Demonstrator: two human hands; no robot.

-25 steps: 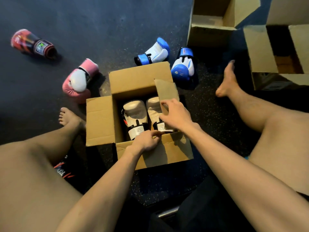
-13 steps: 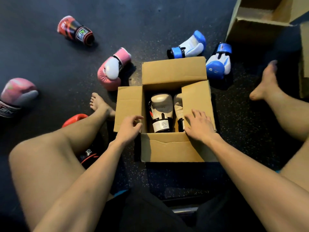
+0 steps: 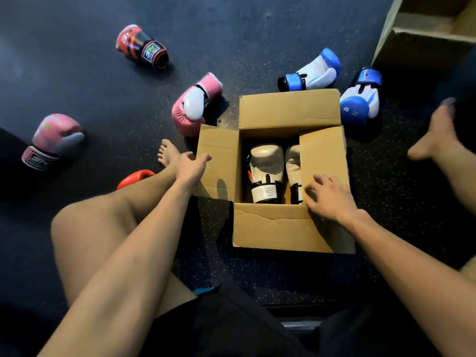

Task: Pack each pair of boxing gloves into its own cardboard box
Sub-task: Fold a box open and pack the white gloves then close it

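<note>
Cardboard box (image 3: 288, 228): stands on the floor (image 3: 77, 81) between the person's bare legs; top open; far flap tipped back, left flap (image 3: 219, 163) spread outward, right flap (image 3: 323, 150) leaning in over the opening
White boxing gloves: both in the box, side by side, cuffs toward the person; the left one (image 3: 266, 171) fully in view; the right one (image 3: 292, 163) half hidden under the right flap
Left hand (image 3: 192, 170): at the outer edge of the left flap; fingers loosely straight, thumb lying on the cardboard; holds nothing
Right hand (image 3: 332, 194): fingers spread wide, slightly bent, tips resting on the near corner of the right flap; grips nothing
Pink gloves: one (image 3: 193, 106) just beside the box's far left corner; the other (image 3: 51, 140) well apart at far left
Blue-and-white gloves: one (image 3: 311, 70) just behind the far flap; one (image 3: 360, 99) beside the far right corner
Red-and-black glove (image 3: 141, 46): alone on the floor, far left of the box
Red glove (image 3: 135, 177): mostly hidden behind the left leg
Second cardboard box (image 3: 422, 34): upper right, open
</note>
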